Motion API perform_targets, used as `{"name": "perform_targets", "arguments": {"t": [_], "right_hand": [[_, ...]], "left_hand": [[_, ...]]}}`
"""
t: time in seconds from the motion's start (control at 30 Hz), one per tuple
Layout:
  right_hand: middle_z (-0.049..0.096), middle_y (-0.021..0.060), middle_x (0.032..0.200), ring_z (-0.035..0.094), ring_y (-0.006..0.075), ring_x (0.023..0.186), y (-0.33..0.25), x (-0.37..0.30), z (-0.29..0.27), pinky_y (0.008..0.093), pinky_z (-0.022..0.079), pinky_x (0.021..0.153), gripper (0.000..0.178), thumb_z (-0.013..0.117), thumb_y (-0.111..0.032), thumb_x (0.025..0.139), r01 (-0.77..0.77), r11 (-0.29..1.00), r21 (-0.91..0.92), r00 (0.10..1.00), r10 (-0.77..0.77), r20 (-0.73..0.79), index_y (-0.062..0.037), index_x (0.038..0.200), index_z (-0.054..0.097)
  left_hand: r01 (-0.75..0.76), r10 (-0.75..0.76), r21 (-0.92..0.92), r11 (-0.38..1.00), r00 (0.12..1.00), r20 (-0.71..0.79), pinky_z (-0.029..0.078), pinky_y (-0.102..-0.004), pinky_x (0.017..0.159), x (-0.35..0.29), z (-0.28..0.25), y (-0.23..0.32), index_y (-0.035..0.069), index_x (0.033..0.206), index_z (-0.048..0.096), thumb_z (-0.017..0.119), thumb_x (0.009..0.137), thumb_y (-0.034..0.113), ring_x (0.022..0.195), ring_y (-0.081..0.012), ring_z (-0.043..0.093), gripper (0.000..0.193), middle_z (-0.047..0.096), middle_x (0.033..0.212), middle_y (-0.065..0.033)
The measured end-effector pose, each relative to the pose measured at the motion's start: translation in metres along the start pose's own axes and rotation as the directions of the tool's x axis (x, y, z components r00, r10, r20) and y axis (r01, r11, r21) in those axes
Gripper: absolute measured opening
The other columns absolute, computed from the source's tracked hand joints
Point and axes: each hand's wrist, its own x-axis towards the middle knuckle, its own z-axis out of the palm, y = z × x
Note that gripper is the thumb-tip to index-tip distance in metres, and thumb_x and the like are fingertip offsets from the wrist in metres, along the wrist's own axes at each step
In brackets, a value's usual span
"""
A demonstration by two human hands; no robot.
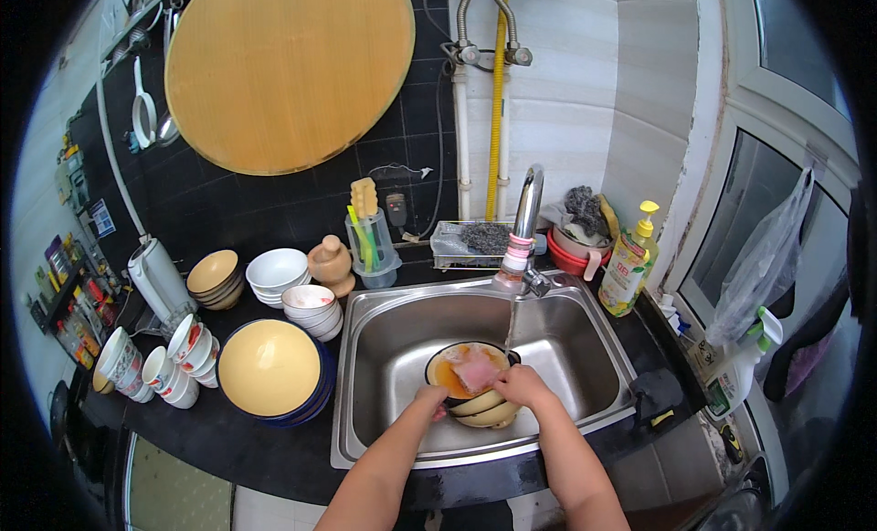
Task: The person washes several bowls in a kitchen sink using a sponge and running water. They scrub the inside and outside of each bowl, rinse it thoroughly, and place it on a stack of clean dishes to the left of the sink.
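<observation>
In the steel sink, a cream bowl (438, 370) with a dark rim holds orange-tinted liquid and a wet pink cloth (474, 367). More cream bowls (484, 414) lie tilted against its near side. My left hand (435, 402) is closed at the left edge of these bowls, its fingers partly hidden by the rims. Closed at the cloth's right corner, my right hand (519, 386) also lies over the bowls' right edge. Water (512, 321) runs from the faucet (527, 211) just beyond my right hand.
The sink rim (343, 376) surrounds my work. On the left counter stand large yellow-lined bowls (268, 366), white bowls (277, 270), patterned cups (171, 376) and a wooden mortar (331, 265). A soap bottle (630, 261) and a dark cloth (656, 394) are at right.
</observation>
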Motion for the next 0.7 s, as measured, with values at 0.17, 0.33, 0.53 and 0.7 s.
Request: {"name": "perform_targets", "arguments": {"t": [0.17,0.33,0.53,0.7], "right_hand": [[0.063,0.0158,0.084,0.058,0.0333,0.082,-0.008,-0.004,-0.008,0.0412,0.045,0.078,0.032,0.048,-0.036,0.08,-0.024,1.0,0.005,1.0,0.024,0.003,-0.0113,0.085,0.068],[0.063,0.0154,0.087,0.059,0.0324,0.084,-0.009,-0.005,-0.01,0.04,0.045,0.079,0.031,0.048,-0.036,0.08,-0.119,0.992,0.036,0.992,0.117,0.043,-0.0131,0.09,0.067],[0.063,0.0135,0.091,0.059,0.0309,0.087,-0.006,0.0,-0.006,0.0381,0.045,0.08,0.036,0.05,-0.036,0.079,-0.161,0.987,0.027,0.985,0.159,0.067,-0.0135,0.105,0.061],[0.061,0.0135,0.101,0.057,0.0298,0.095,-0.014,-0.003,-0.01,0.0378,0.044,0.082,0.046,0.054,-0.034,0.079,-0.164,0.969,0.182,0.986,0.164,0.018,-0.0115,0.119,0.051]], "left_hand": [[-0.227,0.303,0.617,0.753,0.953,-0.018,0.047,-0.0326,0.076,-0.037,-0.022,0.024,0.005,0.09,0.066,0.057,0.068,0.029,0.087,-0.0223,0.063,0.034,0.065,0.09,-0.0128],[-0.342,0.422,0.39,0.855,0.896,-0.139,0.049,-0.0374,0.072,-0.056,-0.031,0.034,0.0,0.083,0.065,0.052,0.075,0.023,0.078,-0.0266,0.064,0.027,0.065,0.082,-0.0166],[-0.574,0.72,0.464,0.675,0.65,-0.243,0.05,-0.0409,0.063,-0.057,-0.026,0.035,-0.007,0.08,0.061,0.05,0.078,0.017,0.065,-0.0319,0.063,0.027,0.062,0.069,-0.0196],[-0.621,0.894,0.645,0.444,0.351,-0.278,0.049,-0.0412,0.057,-0.068,-0.026,0.042,-0.007,0.108,0.052,0.051,0.077,0.015,0.061,-0.0323,0.06,0.038,0.06,0.068,-0.0201]]}}
